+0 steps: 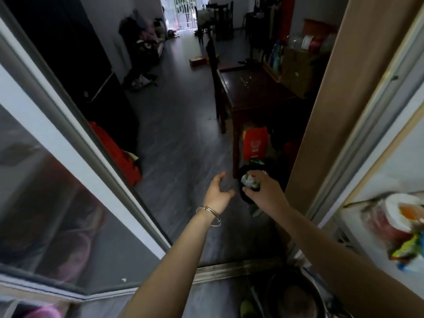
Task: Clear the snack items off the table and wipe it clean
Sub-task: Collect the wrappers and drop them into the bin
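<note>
Forearms (174, 260) reach out from six o'clock across the door sill (229, 269). Left hand (218, 193), bangles (210, 213) at its wrist, is spread wide and holds nothing; I read it as there for balance. Just at its three o'clock, the right hand (266, 191) pinches a crumpled white-and-green wrapper (250, 181) directly over the black bin (243, 196), so I judge a drop is next. Farther on, towards twelve, an orange box (254, 143) stands under the bench (259, 97). Pale crumbs (245, 80) lie on its top, so the wiping is not yet done.
</note>
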A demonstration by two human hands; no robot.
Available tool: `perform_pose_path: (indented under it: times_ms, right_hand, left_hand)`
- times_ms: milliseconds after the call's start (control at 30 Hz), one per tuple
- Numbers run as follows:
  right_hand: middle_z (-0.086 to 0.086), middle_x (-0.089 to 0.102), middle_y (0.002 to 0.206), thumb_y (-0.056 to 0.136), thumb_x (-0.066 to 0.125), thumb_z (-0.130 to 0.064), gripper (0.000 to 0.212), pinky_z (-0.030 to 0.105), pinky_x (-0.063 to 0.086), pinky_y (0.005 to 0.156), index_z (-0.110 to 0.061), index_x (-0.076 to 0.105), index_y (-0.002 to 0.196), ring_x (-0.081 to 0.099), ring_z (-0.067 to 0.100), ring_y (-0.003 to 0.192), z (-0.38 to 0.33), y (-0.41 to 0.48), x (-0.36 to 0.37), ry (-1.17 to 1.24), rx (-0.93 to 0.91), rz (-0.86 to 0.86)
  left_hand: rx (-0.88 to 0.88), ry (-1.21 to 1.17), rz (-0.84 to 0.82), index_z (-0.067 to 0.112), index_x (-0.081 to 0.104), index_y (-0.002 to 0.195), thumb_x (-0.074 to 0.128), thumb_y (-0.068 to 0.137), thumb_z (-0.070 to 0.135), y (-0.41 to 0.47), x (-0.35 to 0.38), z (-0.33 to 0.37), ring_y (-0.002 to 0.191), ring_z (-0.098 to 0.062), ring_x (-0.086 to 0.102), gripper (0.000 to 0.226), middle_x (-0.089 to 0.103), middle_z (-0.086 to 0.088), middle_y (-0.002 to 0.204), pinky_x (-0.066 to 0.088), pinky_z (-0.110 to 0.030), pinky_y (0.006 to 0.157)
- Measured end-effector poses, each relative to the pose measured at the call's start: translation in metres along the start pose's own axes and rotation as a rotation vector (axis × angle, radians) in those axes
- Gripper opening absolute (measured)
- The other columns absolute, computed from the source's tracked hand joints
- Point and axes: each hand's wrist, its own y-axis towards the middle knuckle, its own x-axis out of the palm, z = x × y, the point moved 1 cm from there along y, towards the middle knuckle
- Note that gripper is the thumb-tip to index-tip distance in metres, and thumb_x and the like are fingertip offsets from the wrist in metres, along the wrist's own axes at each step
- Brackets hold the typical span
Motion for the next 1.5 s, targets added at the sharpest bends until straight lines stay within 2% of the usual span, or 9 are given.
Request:
perform_pose_path:
  times_ms: [133,300,433,567,767,933,1033,1233,1500]
  right_hand:
    - [0.004,0.058,0.128,0.085,0.066,-0.031,0.051,0.022,0.038,0.09,-0.021,0.048,0.132,0.054,0.02,0.118,0.002,0.063,0.0,-0.014,-0.029,-0.037]
    - [0.008,0.057,0.129,0.084,0.068,-0.028,0.053,0.027,0.042,0.096,-0.017,0.05,0.133,0.053,0.021,0.122,0.0,0.116,0.005,0.008,-0.066,-0.043]
    - [0.009,0.057,0.128,0.083,0.069,-0.028,0.053,0.031,0.044,0.098,-0.018,0.051,0.132,0.053,0.022,0.12,-0.003,0.149,0.009,0.011,-0.067,-0.047]
    - [0.008,0.057,0.128,0.083,0.069,-0.026,0.052,0.033,0.045,0.099,-0.017,0.052,0.131,0.056,0.023,0.116,-0.009,0.184,0.015,0.011,-0.098,-0.036]
    - [0.006,0.056,0.131,0.084,0.068,-0.026,0.053,0.023,0.037,0.096,-0.018,0.05,0.133,0.05,0.019,0.124,-0.015,0.251,0.026,-0.003,-0.079,-0.037]
    - [0.003,0.056,0.132,0.084,0.068,-0.025,0.051,0.019,0.037,0.093,-0.019,0.051,0.132,0.05,0.016,0.124,-0.026,0.326,0.038,0.055,-0.058,-0.04]
    - [-0.001,0.055,0.133,0.084,0.069,-0.025,0.051,0.023,0.04,0.099,-0.019,0.051,0.132,0.05,0.014,0.124,-0.039,0.371,0.044,0.055,-0.08,-0.025]
    - [0.002,0.059,0.129,0.081,0.072,-0.025,0.053,0.018,0.04,0.091,-0.014,0.053,0.129,0.056,0.016,0.118,-0.072,0.462,0.055,0.062,-0.102,0.027]
    - [0.007,0.065,0.117,0.08,0.072,-0.015,0.045,0.004,0.032,0.076,-0.01,0.057,0.123,0.058,0.009,0.102,-0.113,0.555,0.048,0.03,-0.149,0.1]
  left_hand:
    - [-0.024,-0.018,0.036,0.02,0.038,0.141,0.065,0.082,0.014,0.052,0.0,0.004,0.131,-0.014,0.042,0.065,0.043,0.002,0.143,0.036,-0.034,0.11]
    - [-0.03,-0.014,0.088,0.016,0.036,0.142,0.064,0.083,0.01,0.104,-0.009,0.005,0.132,-0.011,0.04,0.066,0.041,0.004,0.145,0.032,-0.02,0.103]
    - [-0.025,-0.023,0.116,0.016,0.039,0.14,0.065,0.082,0.009,0.142,-0.016,0.005,0.132,-0.011,0.04,0.064,0.042,0.003,0.145,0.029,-0.017,0.099]
    - [-0.014,-0.019,0.131,0.016,0.04,0.139,0.065,0.082,0.01,0.181,-0.024,0.007,0.132,-0.01,0.04,0.062,0.043,0.004,0.144,0.03,-0.018,0.1]
    - [0.021,-0.053,0.103,0.011,0.039,0.14,0.063,0.084,0.006,0.248,-0.033,0.011,0.133,-0.012,0.039,0.061,0.042,0.0,0.144,0.028,-0.018,0.103]
    - [0.0,-0.081,0.096,0.014,0.042,0.137,0.065,0.081,0.008,0.318,-0.054,0.008,0.126,-0.012,0.045,0.06,0.047,0.0,0.136,0.036,-0.028,0.107]
    - [0.001,-0.077,0.089,0.012,0.042,0.136,0.065,0.082,0.005,0.361,-0.069,0.013,0.124,-0.005,0.041,0.059,0.045,0.007,0.133,0.032,-0.018,0.101]
    - [0.034,-0.084,0.095,0.007,0.044,0.135,0.067,0.081,0.001,0.454,-0.101,0.034,0.13,-0.015,0.042,0.059,0.048,-0.004,0.138,0.032,-0.019,0.104]
    - [0.055,-0.133,0.05,0.005,0.041,0.136,0.06,0.082,-0.006,0.543,-0.147,0.068,0.117,-0.009,0.044,0.058,0.047,0.002,0.126,0.033,0.0,0.079]
